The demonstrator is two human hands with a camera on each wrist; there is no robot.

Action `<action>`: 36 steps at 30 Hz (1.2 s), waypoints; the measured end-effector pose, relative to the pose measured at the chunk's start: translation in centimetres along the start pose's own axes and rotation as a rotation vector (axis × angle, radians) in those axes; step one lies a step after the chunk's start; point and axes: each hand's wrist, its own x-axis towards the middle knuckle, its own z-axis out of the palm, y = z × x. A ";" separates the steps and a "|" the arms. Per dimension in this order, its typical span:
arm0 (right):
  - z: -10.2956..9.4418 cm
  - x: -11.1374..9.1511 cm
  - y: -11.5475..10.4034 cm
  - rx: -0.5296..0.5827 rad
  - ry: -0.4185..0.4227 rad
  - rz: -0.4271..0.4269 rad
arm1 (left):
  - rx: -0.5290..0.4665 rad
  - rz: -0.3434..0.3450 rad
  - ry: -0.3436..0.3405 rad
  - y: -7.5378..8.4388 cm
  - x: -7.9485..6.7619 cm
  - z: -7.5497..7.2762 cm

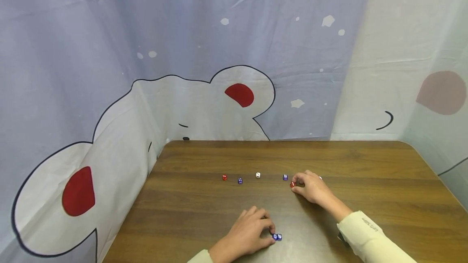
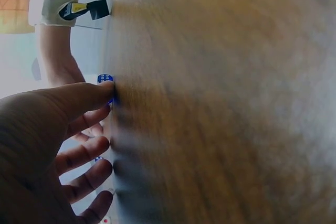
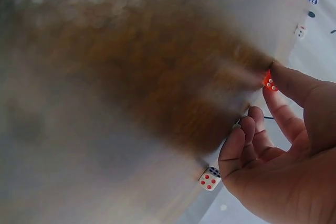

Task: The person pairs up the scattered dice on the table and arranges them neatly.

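Observation:
My left hand (image 1: 252, 230) pinches a blue die (image 1: 274, 237) between thumb and index finger on the table's near part. A second blue die (image 1: 279, 237) sits against its right side. In the left wrist view, the thumb partly covers the blue die (image 2: 105, 78), and the other fingers are spread. Farther back and to the right, my right hand (image 1: 312, 188) holds a red die (image 1: 292, 184) by thumb and fingertip. The right wrist view shows white pips on that red die (image 3: 270, 81). Just left of it lies a blue die (image 1: 285, 177).
A row across the wooden table (image 1: 204, 206) includes a red die (image 1: 224, 177), a blue die (image 1: 240, 180) and a white die (image 1: 258, 175). Another white die (image 3: 210, 178) lies beside my right hand, mostly hidden in the head view. A printed curtain (image 1: 175, 104) hangs behind the table.

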 end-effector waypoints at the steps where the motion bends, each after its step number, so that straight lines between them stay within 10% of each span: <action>1: 0.0 0.0 0.0 0.000 0.000 0.001 | -0.001 0.000 0.000 0.0 0.0 0.0; 36: 0.2 -1.5 -1.8 0.023 -0.045 -0.048 | 0.025 -0.003 0.036 0.2 -0.2 0.0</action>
